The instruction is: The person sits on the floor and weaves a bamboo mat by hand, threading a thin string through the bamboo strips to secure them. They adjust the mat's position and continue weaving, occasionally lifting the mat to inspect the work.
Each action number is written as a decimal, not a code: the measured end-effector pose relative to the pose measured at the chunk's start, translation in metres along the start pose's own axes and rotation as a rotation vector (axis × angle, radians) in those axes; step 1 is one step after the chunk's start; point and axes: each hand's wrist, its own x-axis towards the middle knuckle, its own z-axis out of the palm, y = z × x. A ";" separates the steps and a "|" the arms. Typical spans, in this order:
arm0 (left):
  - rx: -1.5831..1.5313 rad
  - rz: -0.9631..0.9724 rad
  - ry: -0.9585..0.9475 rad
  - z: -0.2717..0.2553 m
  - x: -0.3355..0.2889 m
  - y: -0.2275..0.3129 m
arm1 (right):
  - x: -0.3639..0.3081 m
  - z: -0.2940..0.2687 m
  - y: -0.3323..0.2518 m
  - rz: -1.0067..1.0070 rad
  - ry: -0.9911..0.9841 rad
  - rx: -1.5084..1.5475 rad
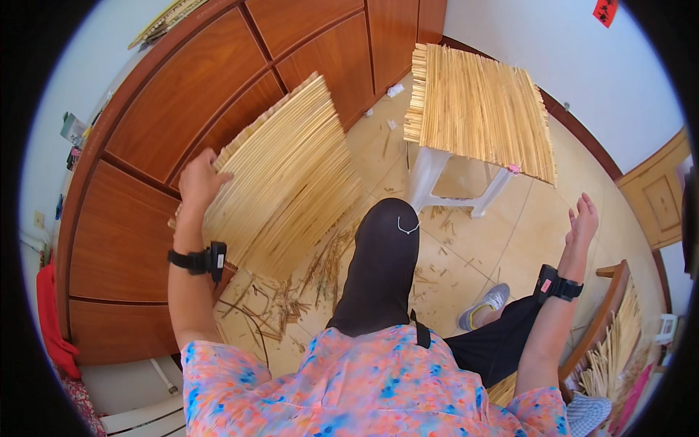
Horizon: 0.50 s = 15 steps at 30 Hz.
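On the left, my left hand (pixel 202 183) grips the upper edge of a mat of pale straw-like stalks (pixel 287 178), thumb on its face. The fingers behind that edge are partly hidden. The mat leans slantwise by the cabinet, its stalks side by side. My right hand (pixel 582 218) is raised at the right, fingers stretched and somewhat apart, with nothing visible in it. Ahead, a second stalk mat (pixel 480 105) lies over a white plastic stool (pixel 444 186). Across my dark-covered knee (pixel 386 255) lies a short piece of white thread (pixel 408 227).
Reddish-brown wooden cabinet doors (pixel 182 87) run along the left. Loose stalk scraps (pixel 280 309) litter the tiled floor (pixel 502 251). At the lower right, a wooden bench (pixel 608 306) stands beside a bundle of stalks (pixel 611 357). A pink clip-like piece (pixel 515 169) sits on the far mat's edge.
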 end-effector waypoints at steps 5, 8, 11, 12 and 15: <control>0.092 0.060 0.062 -0.028 0.055 0.064 | -0.001 0.009 -0.003 0.010 -0.003 0.001; 0.121 0.058 0.072 -0.015 0.096 0.105 | -0.008 0.013 -0.010 0.001 -0.007 -0.010; 0.102 0.073 0.071 0.015 0.133 0.134 | -0.010 0.016 -0.012 0.003 -0.009 0.009; 0.080 0.085 0.065 0.029 0.144 0.141 | -0.011 0.017 -0.014 0.004 -0.007 0.012; 0.053 0.101 0.046 0.075 0.173 0.156 | -0.017 0.019 -0.019 0.005 0.004 0.014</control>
